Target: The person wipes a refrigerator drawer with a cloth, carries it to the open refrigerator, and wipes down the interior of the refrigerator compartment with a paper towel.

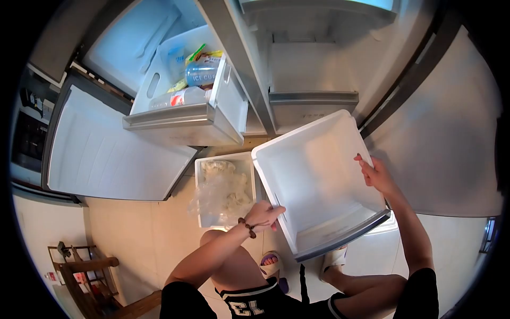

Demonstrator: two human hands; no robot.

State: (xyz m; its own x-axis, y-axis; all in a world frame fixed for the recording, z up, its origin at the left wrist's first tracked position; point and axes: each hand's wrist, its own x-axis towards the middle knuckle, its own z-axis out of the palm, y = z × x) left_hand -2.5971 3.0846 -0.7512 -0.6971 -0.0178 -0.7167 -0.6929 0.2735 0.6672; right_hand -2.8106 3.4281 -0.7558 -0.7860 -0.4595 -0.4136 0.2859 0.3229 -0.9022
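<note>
A white freezer drawer [313, 175] with a grey front edge hangs tilted in front of me, its inside bare. My left hand [264, 214] is closed on its left side wall. On the opposite side wall, my right hand [374, 173] grips the drawer, with some fingers hidden behind the wall. Left of my left hand, a white bin [201, 210] on the floor holds a clear plastic bag [220, 191] with pale contents I cannot make out.
Ahead stands an open fridge with a pulled-out drawer [170, 119] holding bottles and packets. Its left door [114, 143] and right door [441, 127] are swung open. Another drawer [313, 106] sits low in the right compartment. A wooden chair [87, 266] is at lower left.
</note>
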